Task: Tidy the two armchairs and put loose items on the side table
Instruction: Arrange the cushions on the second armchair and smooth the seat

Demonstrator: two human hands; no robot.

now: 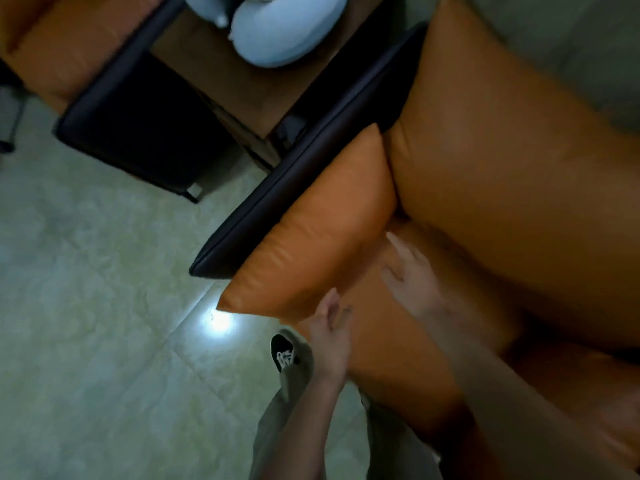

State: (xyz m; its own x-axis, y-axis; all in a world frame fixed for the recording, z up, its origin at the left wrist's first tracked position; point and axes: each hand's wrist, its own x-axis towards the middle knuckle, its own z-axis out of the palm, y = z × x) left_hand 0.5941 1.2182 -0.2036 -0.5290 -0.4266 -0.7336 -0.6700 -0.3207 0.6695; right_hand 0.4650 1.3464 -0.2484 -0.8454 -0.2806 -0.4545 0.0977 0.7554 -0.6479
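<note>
Head view: cushion (311, 230) leans on the near armchair's (502, 150) armrest (311, 161). Left hand (329, 337) fingers released, touching its lower edge. Right hand (408, 275) flat, released, on the seat (398, 358). Neck pillow (284, 32) already on the desk (242, 88). Cushions apparently mid-tidy.

Setting: indoor sitting area, probably a home lounge. Evidence: orange leather armchair (502, 168) with padded dark brown armrest (294, 188) at right; second orange leather armchair (52, 46) of the same make at upper left. Small brown wooden desk (242, 88) stands between the two. Pale blue U-shaped neck pillow (287, 32) lies on it. Glossy pale beige tiled floor (86, 306) reflects one light. Frame blurred; finer detail unreadable.
</note>
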